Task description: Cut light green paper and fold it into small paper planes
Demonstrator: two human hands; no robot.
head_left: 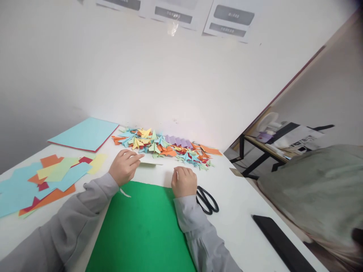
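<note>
At the far edge of the green sheet [141, 223], my left hand [125, 166] is closed on a thin pale piece of paper [151, 163], seen nearly edge-on. A small white paper scrap [125, 193] lies below that wrist. My right hand [185, 182] is curled near the sheet's far right corner, its fingertips turned away, so anything in them is hidden. Black-handled scissors [207, 200] lie just right of it, their blades out of sight. Beyond both hands sits a pile of small folded paper planes [154, 145] in several colours.
Loose coloured paper pieces [64, 170] spread over the left of the white table [235, 234]. A light blue sheet [85, 133] rests on red paper at the back left. A black flat object [279, 241] lies near the right edge. The wall [170, 83] rises directly behind the table.
</note>
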